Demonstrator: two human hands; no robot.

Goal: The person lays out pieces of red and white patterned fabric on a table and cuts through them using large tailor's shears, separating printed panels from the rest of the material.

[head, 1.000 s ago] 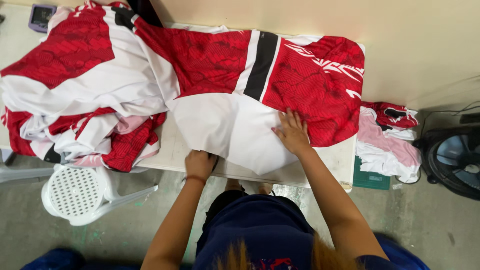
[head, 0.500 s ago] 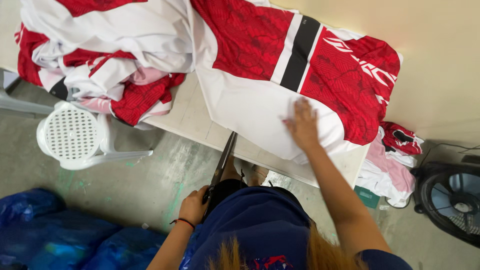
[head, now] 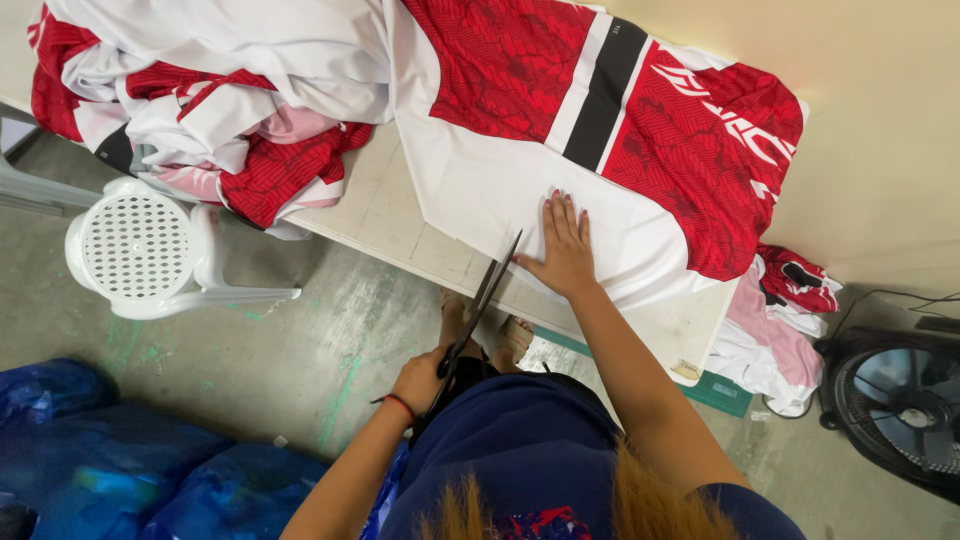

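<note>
Head view: long scissors [head: 480, 305] are gripped in the closed left hand [head: 420, 380], blades slightly parted and raised toward the near edge of the red-and-white jersey [head: 560, 130] spread on the worktop [head: 400, 215]. The right hand [head: 565, 250] is laid flat and open on the white panel, holding nothing. For a clean cut, the cloth is best kept taut and the fingers kept clear of the blades.

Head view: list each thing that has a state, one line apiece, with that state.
Scissors: blades parted, tips at the cloth's edge, held by the left hand.
Cloth: spread flat on the table, pressed by the right hand.
Pile: crumpled, heaped.
Stool: tipped on its side.
Fan: running or not, cannot tell.
</note>
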